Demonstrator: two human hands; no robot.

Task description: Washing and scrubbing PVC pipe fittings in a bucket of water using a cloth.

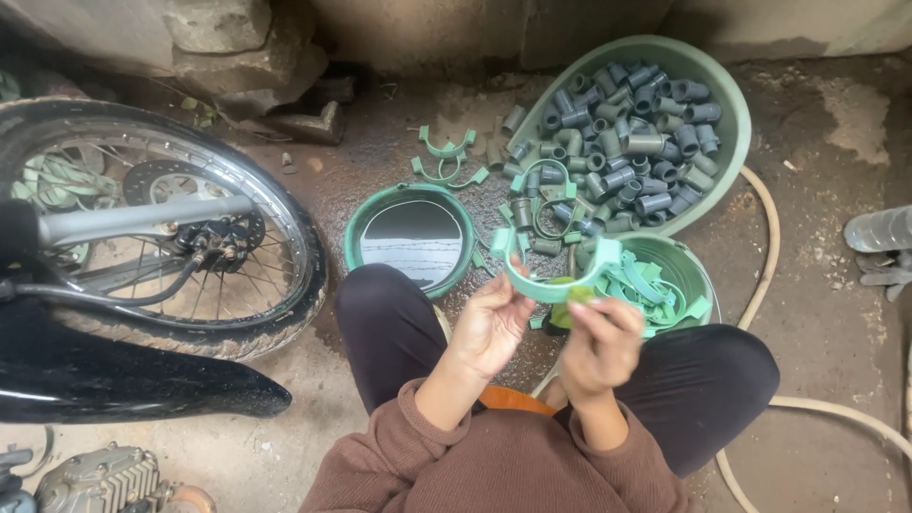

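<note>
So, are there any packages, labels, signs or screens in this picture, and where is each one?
No packages, labels, signs or screens are in view.
The nearest things are open containers:
Large basin, top right: oval, pale green, full of grey-green pipe pieces.
Small tub, near the right hand: round, green, holding green clamps.
Bowl, centre: round, green, dark liquid inside.

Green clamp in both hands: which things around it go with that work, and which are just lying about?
With the work:
- green clamp, held by left hand and right hand
- small bucket of green clamps
- big basin of grey pipe fittings
- loose clamps on the ground
- bowl of dark liquid

Lying about:
- motorcycle wheel
- hose
- engine part
</note>
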